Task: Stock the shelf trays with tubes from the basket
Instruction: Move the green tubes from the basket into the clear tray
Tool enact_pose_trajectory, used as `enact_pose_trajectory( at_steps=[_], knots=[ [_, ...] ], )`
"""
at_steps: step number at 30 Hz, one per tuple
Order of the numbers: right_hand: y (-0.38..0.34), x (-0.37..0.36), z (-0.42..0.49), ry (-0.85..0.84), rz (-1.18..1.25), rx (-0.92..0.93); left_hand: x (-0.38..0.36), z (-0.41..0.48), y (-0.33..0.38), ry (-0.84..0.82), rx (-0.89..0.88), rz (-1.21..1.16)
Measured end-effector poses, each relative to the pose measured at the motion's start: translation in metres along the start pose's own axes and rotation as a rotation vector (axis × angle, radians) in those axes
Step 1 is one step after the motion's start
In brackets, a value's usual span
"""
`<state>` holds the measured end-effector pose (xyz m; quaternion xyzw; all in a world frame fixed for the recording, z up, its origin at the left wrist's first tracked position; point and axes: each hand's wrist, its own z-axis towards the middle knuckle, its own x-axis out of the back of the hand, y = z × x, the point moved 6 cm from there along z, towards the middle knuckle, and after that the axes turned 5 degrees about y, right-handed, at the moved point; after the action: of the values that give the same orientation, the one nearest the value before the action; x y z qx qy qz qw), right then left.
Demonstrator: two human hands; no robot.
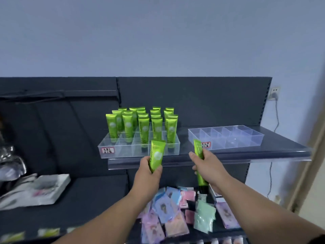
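One dark shelf [246,152] carries two clear divided trays: the left tray [123,153] holds upright green tubes [128,127], the right tray [226,138] shows bare compartments. Just near of them, the left hand [147,175] grips one tube [157,154], the right hand [209,166] a second tube [198,148].

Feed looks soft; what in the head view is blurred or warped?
Head view: the tube in the left hand is fairly sharp; left and bottom edges smear; wide-angle bends the shelf edge at right; dim bluish light, faint glare on the empty tray.
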<state>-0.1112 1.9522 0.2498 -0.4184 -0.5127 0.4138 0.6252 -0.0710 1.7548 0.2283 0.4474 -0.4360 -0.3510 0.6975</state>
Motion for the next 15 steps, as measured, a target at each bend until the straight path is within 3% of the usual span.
enact_pose_trajectory(
  at_steps=[10, 15],
  knots=[
    [-0.07, -0.078, 0.026, -0.088, -0.037, 0.131, 0.096, 0.06, 0.017, 0.2, -0.028, -0.118],
    [-0.097, -0.094, 0.052, -0.098, -0.211, 0.275, 0.12, 0.096, 0.03, 0.273, -0.063, -0.12]
  ],
)
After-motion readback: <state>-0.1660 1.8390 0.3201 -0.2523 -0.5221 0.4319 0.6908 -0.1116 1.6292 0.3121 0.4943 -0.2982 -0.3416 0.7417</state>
